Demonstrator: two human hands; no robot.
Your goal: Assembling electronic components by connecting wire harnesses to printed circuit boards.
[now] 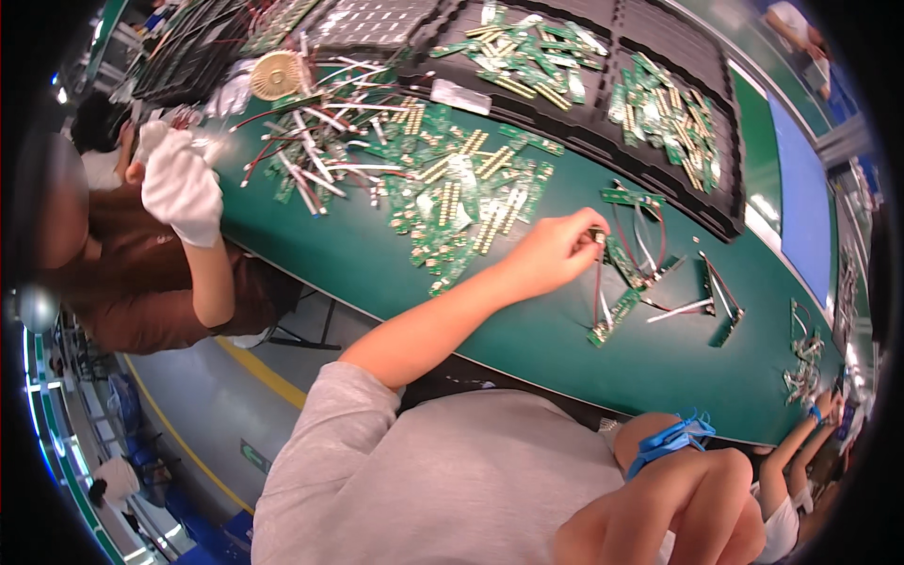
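Observation:
My left hand (571, 247) reaches over the green table, its thumb and fingers pinched on the end of a small wired circuit board (615, 316). A dark red and a white wire run down from the fingertips to that green strip. Beside the hand lie more wired boards (633, 198), joined by red and white leads, and another wired pair (723, 303) sits further right. Close to the camera at the lower right, my right hand (664, 508) is raised with bent fingers, a blue band at its wrist; its fingertips fall outside the picture.
Loose circuit boards (461, 193) pile mid-table, with white-tipped wires (315, 141) to their left. A black tray (603, 127) holds more boards behind. A yellowish round reel (276, 75) lies far left. A co-worker's white-gloved hand (184, 188) is at left; another person's hands (829, 407) are at right.

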